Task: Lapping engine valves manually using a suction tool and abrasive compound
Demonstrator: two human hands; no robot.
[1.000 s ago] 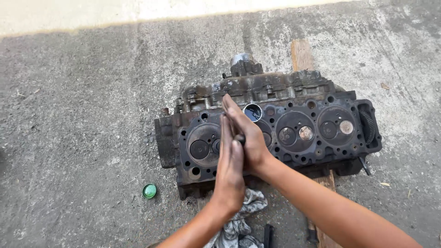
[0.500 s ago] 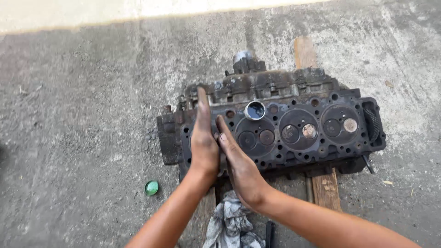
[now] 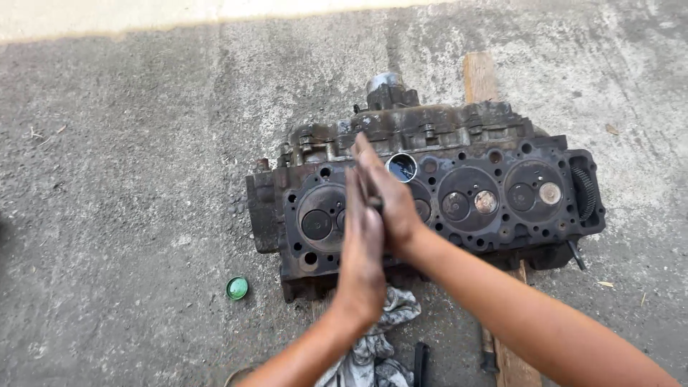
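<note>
A rough grey concrete floor (image 3: pixel 129 158) fills the scene, in shade except for a sunlit strip along the far edge. On it lies a dark, grimy cast-metal cylinder head (image 3: pixel 430 193), long side running left to right, resting partly on a pale wooden plank (image 3: pixel 479 75) that sticks out beyond its far side and again at its near side. The upturned face of the head shows round combustion recesses, each with a pair of valves; two valves towards the right look lighter and rust-toned, the rest are black. Small bolt and passage holes ring the recesses. A small round open tin with a shiny rim (image 3: pixel 401 168) sits on the head's far edge.

Over the left-centre recess, the left hand (image 3: pixel 362 247) and the right hand (image 3: pixel 387 197) are pressed flat, palm to palm, fingers straight, clasping a thin dark stick (image 3: pixel 374 203) between them; only its top shows.

Near the wrists, a crumpled grey rag (image 3: pixel 380 333) lies on the floor. To the left, well apart, lies a small round green cap (image 3: pixel 236 288).
</note>
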